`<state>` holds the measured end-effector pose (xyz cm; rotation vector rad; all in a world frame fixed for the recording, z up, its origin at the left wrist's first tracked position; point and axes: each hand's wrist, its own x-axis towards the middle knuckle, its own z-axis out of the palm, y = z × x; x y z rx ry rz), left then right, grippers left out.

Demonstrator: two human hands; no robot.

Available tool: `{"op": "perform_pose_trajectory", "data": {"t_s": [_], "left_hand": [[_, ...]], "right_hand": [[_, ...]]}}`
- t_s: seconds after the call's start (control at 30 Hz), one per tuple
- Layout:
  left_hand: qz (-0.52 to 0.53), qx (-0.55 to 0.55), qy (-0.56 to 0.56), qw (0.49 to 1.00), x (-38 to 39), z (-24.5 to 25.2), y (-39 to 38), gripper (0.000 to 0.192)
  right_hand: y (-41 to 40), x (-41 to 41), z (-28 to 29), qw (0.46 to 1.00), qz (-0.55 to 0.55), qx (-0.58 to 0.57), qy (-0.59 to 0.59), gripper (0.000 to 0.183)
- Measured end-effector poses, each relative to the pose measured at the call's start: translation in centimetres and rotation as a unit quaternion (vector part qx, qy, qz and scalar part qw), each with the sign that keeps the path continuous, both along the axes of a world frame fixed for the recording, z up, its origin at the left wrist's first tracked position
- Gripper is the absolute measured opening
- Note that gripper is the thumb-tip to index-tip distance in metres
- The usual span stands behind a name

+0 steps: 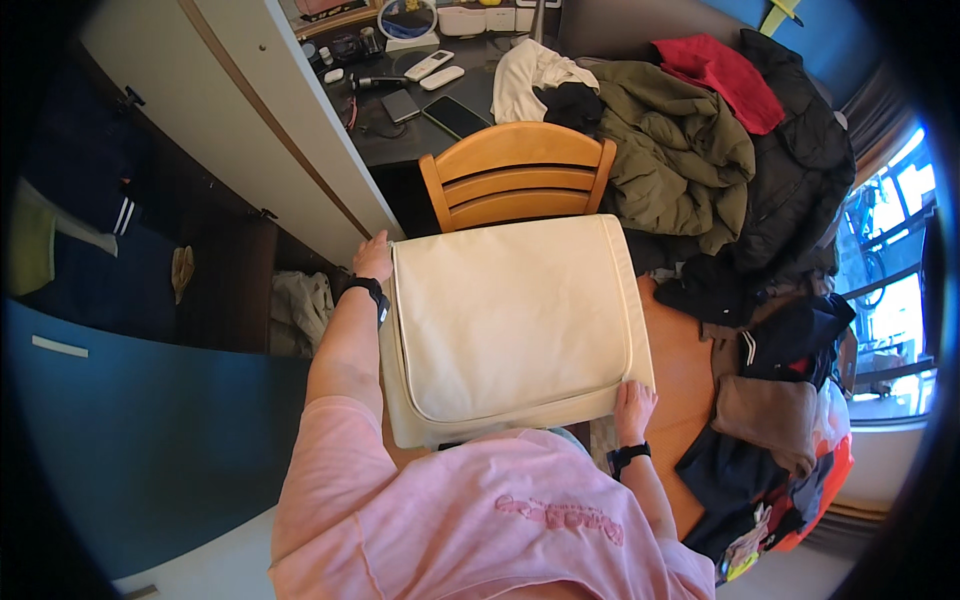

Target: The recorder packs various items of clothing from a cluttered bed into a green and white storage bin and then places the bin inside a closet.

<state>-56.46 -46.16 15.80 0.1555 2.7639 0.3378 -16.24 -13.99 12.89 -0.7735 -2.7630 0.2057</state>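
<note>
A large cream fabric storage box (pixel 517 315) with a piped, zip-like seam round its lid lies in front of me, its lid down. My left hand (pixel 373 257) rests at its far left corner, fingers over the edge. My right hand (pixel 635 409) holds the near right corner, the fingers on the lid's rim. Whether the box rests on anything is hidden beneath it. Both wrists wear dark bands.
A wooden chair (pixel 525 176) stands just beyond the box, before a dark desk (pixel 465 75) with a phone and remotes. Piled coats and clothes (pixel 675 150) lie to the right, over an orange surface (pixel 675 337). An open wardrobe (pixel 225 277) is at left.
</note>
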Motion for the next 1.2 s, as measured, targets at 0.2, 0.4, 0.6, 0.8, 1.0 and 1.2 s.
{"op": "perform_pose_trajectory", "data": {"t_s": [0.2,0.4,0.6,0.8,1.0,1.2], "left_hand": [[-0.007,-0.012,0.058,0.998,-1.4,-2.0,-0.5,0.035],[-0.024,0.066,0.112,0.991,-2.0,-2.0,-0.5,0.018],[-0.111,0.018,0.181,0.977,-2.0,-1.0,-0.4,0.011],[-0.141,0.009,0.155,0.978,-2.4,-1.0,-1.1,0.012],[-0.085,0.136,0.128,0.979,-2.2,-0.5,-1.0,0.016],[-0.082,0.123,0.121,0.982,-2.3,-1.2,-0.9,0.016]], "right_hand": [[-0.3,-0.1,0.3,1.0,-0.009,-0.011,-0.003,0.019],[-0.5,-0.2,0.5,1.0,-0.013,-0.015,0.002,0.017],[-0.3,-0.2,0.2,1.0,-0.012,-0.004,-0.003,0.016],[-0.5,-0.4,0.5,1.0,-0.012,-0.008,-0.001,0.017],[-0.4,-0.2,0.4,1.0,-0.019,-0.013,-0.006,0.018],[-0.5,-0.3,0.6,1.0,-0.018,-0.019,-0.012,0.018]]}}
